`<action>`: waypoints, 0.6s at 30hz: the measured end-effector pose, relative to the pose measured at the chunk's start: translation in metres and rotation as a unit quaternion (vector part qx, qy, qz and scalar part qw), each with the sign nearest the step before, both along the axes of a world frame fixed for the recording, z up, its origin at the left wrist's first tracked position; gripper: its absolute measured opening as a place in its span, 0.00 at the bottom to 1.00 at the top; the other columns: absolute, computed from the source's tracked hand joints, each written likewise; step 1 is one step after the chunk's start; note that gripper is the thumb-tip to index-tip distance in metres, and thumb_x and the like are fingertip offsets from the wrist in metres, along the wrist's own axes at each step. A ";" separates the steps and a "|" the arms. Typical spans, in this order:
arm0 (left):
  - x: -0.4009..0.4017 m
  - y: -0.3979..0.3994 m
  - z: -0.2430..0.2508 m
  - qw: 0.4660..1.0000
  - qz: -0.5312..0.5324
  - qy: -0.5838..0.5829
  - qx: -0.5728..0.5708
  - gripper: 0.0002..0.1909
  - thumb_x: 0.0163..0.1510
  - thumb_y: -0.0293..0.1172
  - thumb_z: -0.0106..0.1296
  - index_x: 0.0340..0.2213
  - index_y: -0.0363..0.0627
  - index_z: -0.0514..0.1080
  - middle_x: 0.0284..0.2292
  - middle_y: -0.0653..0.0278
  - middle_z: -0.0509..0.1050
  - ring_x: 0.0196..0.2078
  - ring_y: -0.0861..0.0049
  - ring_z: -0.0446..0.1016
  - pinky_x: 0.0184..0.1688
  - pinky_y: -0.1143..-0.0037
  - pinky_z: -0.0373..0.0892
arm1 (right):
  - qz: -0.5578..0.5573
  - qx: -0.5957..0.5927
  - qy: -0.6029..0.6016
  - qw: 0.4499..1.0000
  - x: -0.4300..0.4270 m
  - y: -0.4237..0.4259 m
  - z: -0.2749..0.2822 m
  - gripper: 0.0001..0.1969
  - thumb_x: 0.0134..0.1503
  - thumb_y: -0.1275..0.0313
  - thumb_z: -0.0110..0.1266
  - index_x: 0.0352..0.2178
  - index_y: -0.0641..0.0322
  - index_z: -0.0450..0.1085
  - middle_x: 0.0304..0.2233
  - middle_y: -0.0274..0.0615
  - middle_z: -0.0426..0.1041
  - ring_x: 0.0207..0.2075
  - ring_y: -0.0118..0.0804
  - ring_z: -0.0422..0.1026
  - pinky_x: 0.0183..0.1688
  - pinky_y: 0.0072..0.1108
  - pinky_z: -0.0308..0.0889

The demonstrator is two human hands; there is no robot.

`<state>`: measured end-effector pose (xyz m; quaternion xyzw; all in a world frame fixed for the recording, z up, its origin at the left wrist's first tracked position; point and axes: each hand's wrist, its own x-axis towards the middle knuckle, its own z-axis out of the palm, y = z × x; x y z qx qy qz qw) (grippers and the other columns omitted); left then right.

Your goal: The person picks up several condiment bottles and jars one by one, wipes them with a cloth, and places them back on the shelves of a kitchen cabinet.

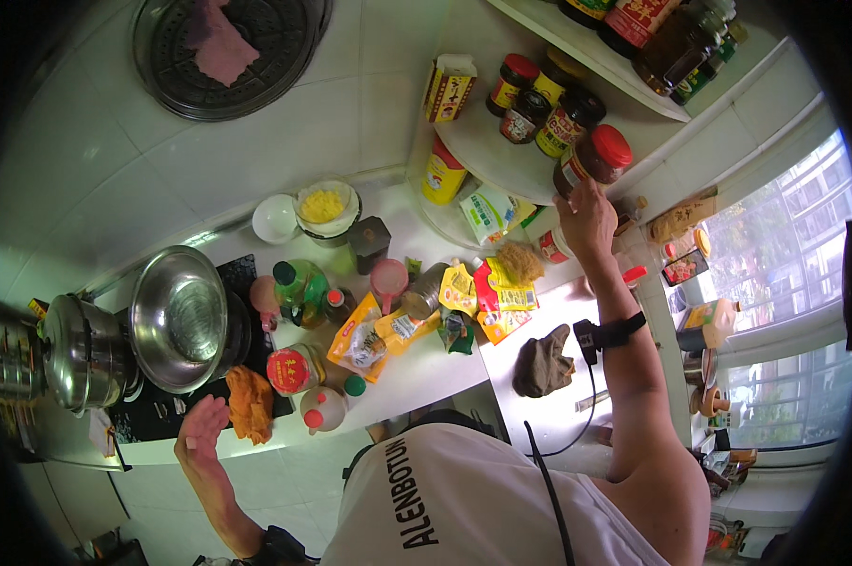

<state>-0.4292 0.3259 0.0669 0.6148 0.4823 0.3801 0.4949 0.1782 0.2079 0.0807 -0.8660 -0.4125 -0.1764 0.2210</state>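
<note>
At the right, my right hand (587,219) is raised to the round corner shelf (493,163), its fingers on a red-lidded jar (590,161) of dark sauce at the shelf's edge. Other sauce jars (528,106) stand behind that jar. Low on the left, my left hand (203,424) is held up with nothing in it, near an orange cloth (250,405) at the counter's front edge. Between the hands lie seasoning packets (504,297), a green-capped bottle (301,292), a pink strainer or cup (389,278) and a red-labelled jar (293,370).
A large steel bowl (180,318) and a lidded steel pot (86,354) sit over the black cooktop. Bowls, one with yellow food (323,205), stand by the wall. A brown cloth (543,362) lies beside the right forearm. An upper shelf (596,53) overhangs the jars.
</note>
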 end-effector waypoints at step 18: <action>-0.023 -0.006 0.004 0.996 -0.072 -0.029 0.038 0.43 0.61 0.66 0.36 0.53 0.31 0.67 0.49 0.48 0.73 0.52 0.60 0.73 0.57 0.65 0.66 | 0.057 -0.054 0.020 0.997 -0.003 -0.051 -0.070 0.12 0.48 0.69 0.62 0.28 0.64 0.67 0.28 0.53 0.72 0.33 0.57 0.73 0.34 0.38 0.67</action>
